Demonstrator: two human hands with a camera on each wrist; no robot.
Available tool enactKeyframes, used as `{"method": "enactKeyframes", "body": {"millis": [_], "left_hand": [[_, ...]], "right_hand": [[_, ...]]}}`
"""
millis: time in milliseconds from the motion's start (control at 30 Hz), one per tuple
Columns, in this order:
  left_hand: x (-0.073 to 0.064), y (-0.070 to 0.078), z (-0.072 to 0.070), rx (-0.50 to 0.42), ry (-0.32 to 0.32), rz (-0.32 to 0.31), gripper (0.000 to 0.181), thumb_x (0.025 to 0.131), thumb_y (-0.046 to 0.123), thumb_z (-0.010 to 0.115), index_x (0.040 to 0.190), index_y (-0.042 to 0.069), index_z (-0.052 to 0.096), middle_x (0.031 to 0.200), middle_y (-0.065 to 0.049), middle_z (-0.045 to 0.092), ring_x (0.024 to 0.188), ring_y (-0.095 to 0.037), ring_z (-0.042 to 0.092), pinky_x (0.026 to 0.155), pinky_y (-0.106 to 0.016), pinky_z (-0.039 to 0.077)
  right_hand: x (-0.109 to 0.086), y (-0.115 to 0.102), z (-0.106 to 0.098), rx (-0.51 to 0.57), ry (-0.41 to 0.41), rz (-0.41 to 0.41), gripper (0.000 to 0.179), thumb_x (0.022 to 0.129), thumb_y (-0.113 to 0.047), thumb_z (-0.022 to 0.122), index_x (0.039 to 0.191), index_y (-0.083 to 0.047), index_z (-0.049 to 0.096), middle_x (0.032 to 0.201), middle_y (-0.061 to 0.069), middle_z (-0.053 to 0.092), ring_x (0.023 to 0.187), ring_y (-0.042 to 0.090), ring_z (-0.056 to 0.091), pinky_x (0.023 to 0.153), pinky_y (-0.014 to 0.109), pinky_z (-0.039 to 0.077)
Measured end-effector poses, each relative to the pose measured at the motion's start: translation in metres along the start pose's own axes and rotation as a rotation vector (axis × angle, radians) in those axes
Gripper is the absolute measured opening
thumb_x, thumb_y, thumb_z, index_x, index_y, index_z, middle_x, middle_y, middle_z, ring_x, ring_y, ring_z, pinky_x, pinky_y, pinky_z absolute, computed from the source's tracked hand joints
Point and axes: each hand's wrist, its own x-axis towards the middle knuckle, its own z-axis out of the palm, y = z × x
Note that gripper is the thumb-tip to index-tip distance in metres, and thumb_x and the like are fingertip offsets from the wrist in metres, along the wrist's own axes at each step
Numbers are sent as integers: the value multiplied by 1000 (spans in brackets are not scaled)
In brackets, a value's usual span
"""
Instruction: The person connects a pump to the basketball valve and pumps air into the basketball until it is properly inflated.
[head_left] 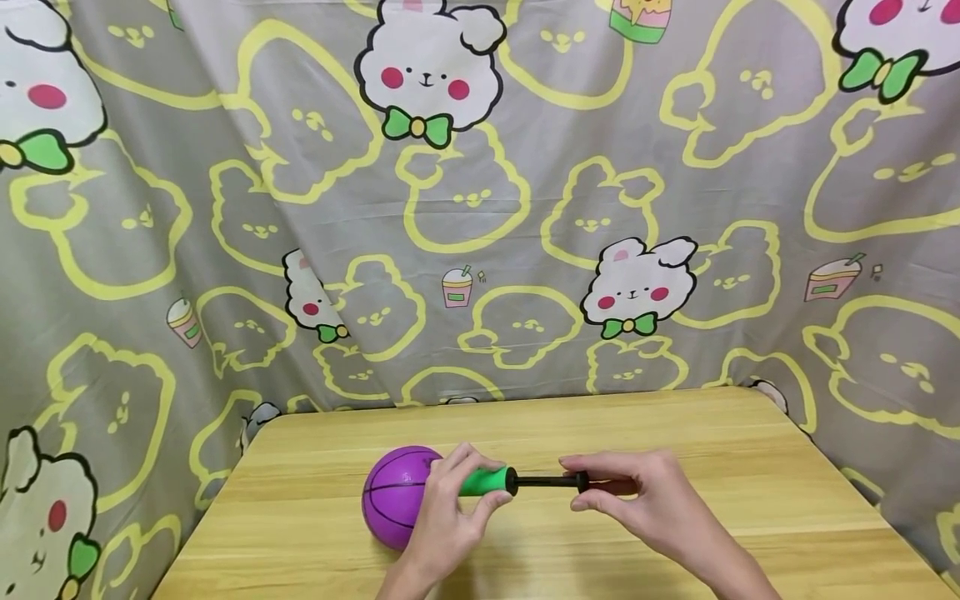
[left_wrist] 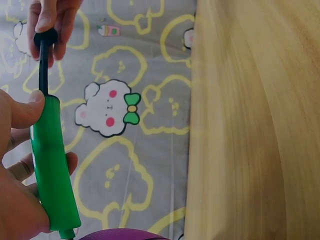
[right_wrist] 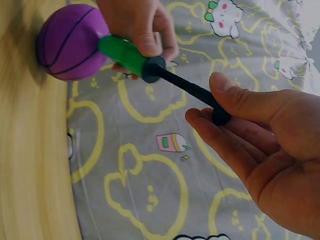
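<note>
Cartoon-print curtain [head_left: 517, 275] backs the table [head_left: 787, 492]; hands [head_left: 446, 523] grip a pump [head_left: 491, 481], partly hiding the ball [head_left: 396, 497].

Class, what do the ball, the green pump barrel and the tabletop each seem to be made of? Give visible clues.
Ball: probably rubber or vinyl, low sheen; smooth purple skin with dark lines.
Green pump barrel: likely plastic, smooth; no grain or metallic glint.
Tabletop: wood or laminate; streaky grain fits either.

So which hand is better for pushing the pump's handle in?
Probably the right hand: it holds the black handle, and the rod sticks out of the pump. The left hand grips the green pump near the purple ball, so it could keep that steady.
</note>
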Motion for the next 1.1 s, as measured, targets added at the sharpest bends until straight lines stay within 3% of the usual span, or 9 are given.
{"method": "enactKeyframes", "body": {"millis": [400,800,967,1100], "left_hand": [[-2,4,5,3,-27,-13,21,88,30,81,107,28,71,98,20,57,91,-3,56,84,-36,36],[-4,6,10,15,-28,18,21,87,28,81,105,23,71,96,17,56,88,-1,55,84,-37,34],[-4,6,10,3,-34,33,22,86,27,82,105,24,71,96,17,57,87,-1,56,84,-37,34],[-3,5,8,-22,-61,22,23,87,30,82,106,26,71,98,18,58,88,0,57,85,-35,34]], "right_hand": [[1,7,24,34,-8,47,29,86,-17,82,114,-8,78,104,6,78,86,9,74,67,28,59],[1,15,48,79,5,76,30,86,-18,81,113,-4,78,101,7,78,86,11,74,66,29,60],[1,15,50,56,2,60,28,86,-13,82,112,-4,78,102,7,78,86,13,75,66,28,59],[1,13,45,59,-46,55,25,87,-6,81,111,-5,77,103,6,77,88,14,75,68,28,59]]}}
